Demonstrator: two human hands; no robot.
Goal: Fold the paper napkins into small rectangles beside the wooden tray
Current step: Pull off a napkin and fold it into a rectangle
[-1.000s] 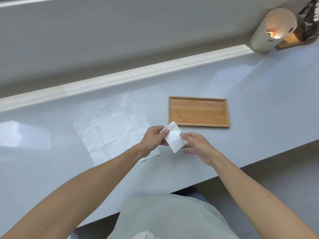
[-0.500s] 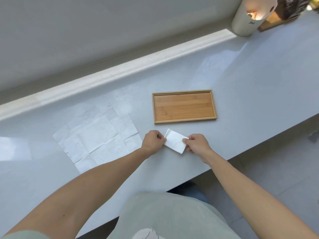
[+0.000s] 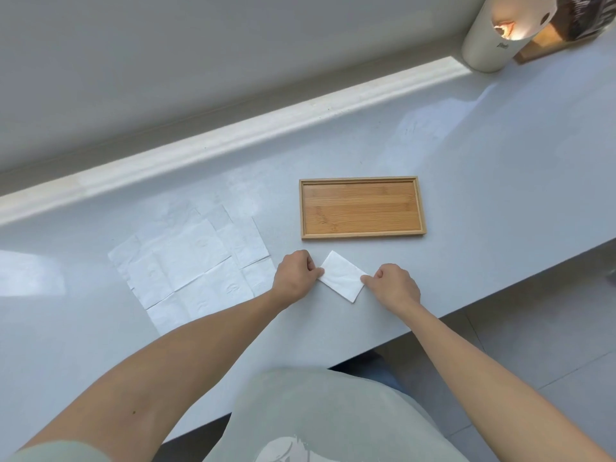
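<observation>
Head view, with the wooden tray as my reference landmark. The tray lies flat on the pale grey counter, its long side running left to right. Just in front of the tray, slightly apart from its near rim, I see the folded napkin: a small white rectangle lying flat on the counter, turned at an angle so that one corner points toward the tray. My left hand sits at the napkin's left corner, fingers curled into the palm, with the thumb and forefinger tips pinching or pressing that corner. My right hand sits at the napkin's right edge, likewise curled, its forefinger tip on the paper; I cannot tell whether it pinches or merely presses. To the left of the tray, well apart from it, the unfolded napkins lie spread in an overlapping layer, creased into squares. Far behind and to the right of the tray stands a white cylindrical container at the wall, touching or just beside a wooden block with a dark object on it.
</observation>
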